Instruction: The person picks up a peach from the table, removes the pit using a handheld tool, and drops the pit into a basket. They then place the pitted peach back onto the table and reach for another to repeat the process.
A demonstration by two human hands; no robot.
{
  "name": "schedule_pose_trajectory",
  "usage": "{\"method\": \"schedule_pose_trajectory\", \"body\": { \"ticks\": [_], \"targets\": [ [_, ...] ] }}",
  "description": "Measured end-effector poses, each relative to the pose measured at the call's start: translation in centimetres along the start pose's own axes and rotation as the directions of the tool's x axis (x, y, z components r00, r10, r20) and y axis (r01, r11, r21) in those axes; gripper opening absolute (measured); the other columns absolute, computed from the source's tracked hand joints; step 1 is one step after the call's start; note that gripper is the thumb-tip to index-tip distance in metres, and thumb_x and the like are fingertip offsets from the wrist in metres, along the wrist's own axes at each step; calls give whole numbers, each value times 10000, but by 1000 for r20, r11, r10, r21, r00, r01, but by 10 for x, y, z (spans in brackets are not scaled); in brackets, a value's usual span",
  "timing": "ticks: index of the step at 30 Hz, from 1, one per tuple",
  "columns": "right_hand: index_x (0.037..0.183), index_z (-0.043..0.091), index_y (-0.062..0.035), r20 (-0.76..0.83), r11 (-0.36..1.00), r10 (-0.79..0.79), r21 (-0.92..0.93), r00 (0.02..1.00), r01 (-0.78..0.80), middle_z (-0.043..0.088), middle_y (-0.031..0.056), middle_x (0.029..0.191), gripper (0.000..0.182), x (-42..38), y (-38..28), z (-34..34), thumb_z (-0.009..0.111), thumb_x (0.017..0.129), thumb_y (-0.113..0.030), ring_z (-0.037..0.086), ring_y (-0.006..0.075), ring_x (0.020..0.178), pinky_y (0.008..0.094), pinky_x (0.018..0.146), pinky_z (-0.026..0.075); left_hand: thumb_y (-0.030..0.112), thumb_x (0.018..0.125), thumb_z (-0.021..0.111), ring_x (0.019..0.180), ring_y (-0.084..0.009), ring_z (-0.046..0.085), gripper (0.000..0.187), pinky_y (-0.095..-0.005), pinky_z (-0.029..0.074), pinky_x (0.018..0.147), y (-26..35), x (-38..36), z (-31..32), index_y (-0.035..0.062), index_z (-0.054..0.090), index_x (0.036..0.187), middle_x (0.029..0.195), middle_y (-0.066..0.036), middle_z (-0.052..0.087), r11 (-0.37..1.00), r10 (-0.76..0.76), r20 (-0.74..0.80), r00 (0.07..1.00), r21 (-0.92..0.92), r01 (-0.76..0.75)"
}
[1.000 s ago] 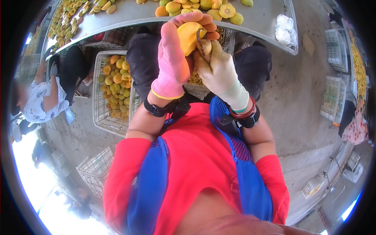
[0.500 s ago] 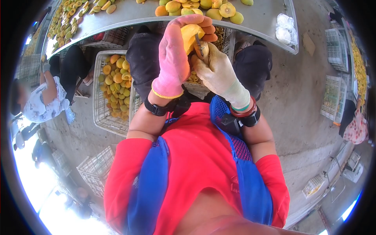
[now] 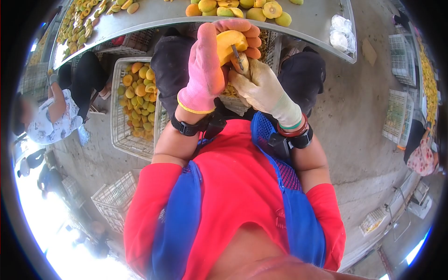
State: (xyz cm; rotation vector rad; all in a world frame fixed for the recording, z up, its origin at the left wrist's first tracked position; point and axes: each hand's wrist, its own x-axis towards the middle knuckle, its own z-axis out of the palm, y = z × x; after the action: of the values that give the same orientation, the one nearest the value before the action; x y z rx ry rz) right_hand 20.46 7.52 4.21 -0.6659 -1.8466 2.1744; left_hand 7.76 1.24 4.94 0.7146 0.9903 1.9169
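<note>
In the head view, my left hand (image 3: 205, 70), in a pink glove with orange fingertips, is closed around a piece of yellow-orange fruit (image 3: 228, 42) that looks like a peach. My right hand (image 3: 262, 84), gloved in off-white, grips a small knife (image 3: 237, 57) with a dark, narrow blade. The blade lies against the fruit's near side, and the knife's light-coloured handle is mostly covered by my fingers. Both hands meet just in front of the metal table's edge, above my lap. The fruit's far side is hidden by my left fingers.
Whole and halved fruit (image 3: 228, 10) lie on the metal table (image 3: 308, 25), with a white plastic bag (image 3: 342, 35) at its right end. A crate of fruit (image 3: 120, 140) stands left of my legs. Another person (image 3: 53, 112) sits at the left.
The fruit has turned in my left hand, showing more of its rounded edge. My left fingers have curled further over it, and the knife has shifted slightly along its near side.
</note>
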Motion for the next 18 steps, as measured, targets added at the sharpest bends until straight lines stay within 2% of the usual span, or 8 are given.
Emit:
{"method": "schedule_pose_trajectory", "body": {
  "ticks": [9, 12, 15, 18],
  "targets": [
    [777, 527, -50, 163, 975, 155, 136, 974, -177, 477, -21, 557, 233, -5, -3, -6, 553, 955, -198, 465, 89, 460, 272, 425, 357, 623, 1023, 308, 908, -223, 671, 728, -344, 566, 827, -2, -2, 0, -30, 598, 1164, 1114, -159, 667, 999, -48, 32, 998, 10, 48],
    [784, 523, -65, 135, 985, 131, 92, 982, -144, 467, -31, 556, 219, -6, -4, -4, 558, 952, -200, 456, 81, 458, 265, 421, 347, 770, 901, 422, 832, -232, 676, 840, -351, 572, 754, 0, -2, 6, -19, 610, 1122, 1052, -167, 686, 991, -79, -44, 996, 104, 83],
    [800, 520, -74, 171, 984, 112, 118, 979, -133, 463, -43, 564, 196, -6, -5, -5, 549, 961, -181, 445, 70, 454, 253, 415, 333, 762, 906, 423, 837, -229, 675, 832, -344, 573, 739, 0, -2, 6, -22, 614, 1111, 1052, -168, 684, 992, -89, -50, 995, 88, 93],
    [835, 517, -82, 179, 951, 173, 226, 969, -211, 468, -44, 579, 162, -9, -7, 1, 548, 973, -162, 431, 64, 443, 242, 406, 317, 650, 1011, 305, 888, -213, 671, 751, -324, 564, 767, -3, -3, -1, -21, 617, 1135, 1079, -147, 678, 996, -84, 63, 994, 4, 84]
  ]
}}
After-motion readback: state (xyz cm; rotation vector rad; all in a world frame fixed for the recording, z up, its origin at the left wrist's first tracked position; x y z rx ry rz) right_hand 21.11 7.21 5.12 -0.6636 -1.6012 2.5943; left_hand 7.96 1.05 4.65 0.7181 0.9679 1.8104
